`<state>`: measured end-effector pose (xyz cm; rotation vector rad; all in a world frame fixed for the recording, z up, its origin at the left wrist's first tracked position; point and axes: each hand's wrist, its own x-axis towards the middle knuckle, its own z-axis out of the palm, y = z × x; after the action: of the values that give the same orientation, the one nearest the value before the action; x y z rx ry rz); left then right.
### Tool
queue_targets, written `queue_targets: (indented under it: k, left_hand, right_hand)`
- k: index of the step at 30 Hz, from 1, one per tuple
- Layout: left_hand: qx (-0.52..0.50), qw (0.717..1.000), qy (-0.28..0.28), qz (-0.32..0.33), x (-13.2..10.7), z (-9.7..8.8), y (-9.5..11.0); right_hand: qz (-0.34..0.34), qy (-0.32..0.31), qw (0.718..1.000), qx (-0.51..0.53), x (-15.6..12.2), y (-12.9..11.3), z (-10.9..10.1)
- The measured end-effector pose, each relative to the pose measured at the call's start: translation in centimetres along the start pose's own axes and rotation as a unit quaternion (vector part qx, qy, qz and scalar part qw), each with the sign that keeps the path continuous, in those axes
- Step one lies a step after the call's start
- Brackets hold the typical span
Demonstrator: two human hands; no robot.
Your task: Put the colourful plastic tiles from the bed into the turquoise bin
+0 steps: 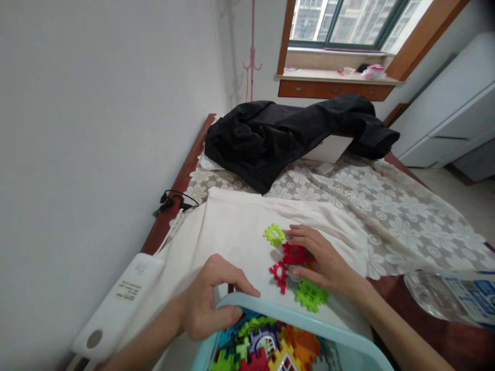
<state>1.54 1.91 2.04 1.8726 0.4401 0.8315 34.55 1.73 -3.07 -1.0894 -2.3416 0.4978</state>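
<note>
The left hand is clamped on the rim of the light blue bin, with the thumb on the inner side. The right hand lies over a small group of toothed plastic pieces on the white cloth, its fingers and thumb apart; I cannot tell if it grips any of them. In this group there are red pieces, a grey piece beside the thumb and a green piece nearest to the bin, while a yellow-green piece lies just beyond the fingertips. So only a few pieces are outside, and many coloured pieces are inside the bin. Whether those under the hand are joined or only touching, I cannot tell.
</note>
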Motion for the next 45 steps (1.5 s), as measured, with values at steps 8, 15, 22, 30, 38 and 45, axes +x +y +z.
queue_targets:
  k: [8,15,22,30,38,45]
  left_hand:
    - [0.020,0.999,0.002,-0.048,-0.3,-0.2,0.8]
    - [0.058,0.997,0.010,-0.055,-0.5,-0.4,1.0]
    - [0.023,0.998,0.019,-0.058,-0.4,0.1,1.2]
    - [0.029,0.999,0.022,-0.041,-0.3,-0.1,1.1]
    - [0.021,0.998,0.005,-0.052,0.0,0.0,1.3]
    - [0.037,0.997,-0.002,-0.069,0.0,-0.1,1.6]
  right_hand:
    - [0.083,-0.014,0.992,-0.097,0.2,0.5,0.5]
    - [0.074,-0.010,0.995,-0.064,0.5,0.4,0.3]
    - [0.048,-0.036,0.995,-0.077,0.1,0.5,0.3]
    - [0.025,-0.006,0.998,-0.062,0.2,0.6,0.2]
    - [0.031,-0.030,0.996,-0.078,-0.4,1.5,-2.5]
    - [0.021,-0.092,0.992,-0.089,0.2,0.8,-0.9]
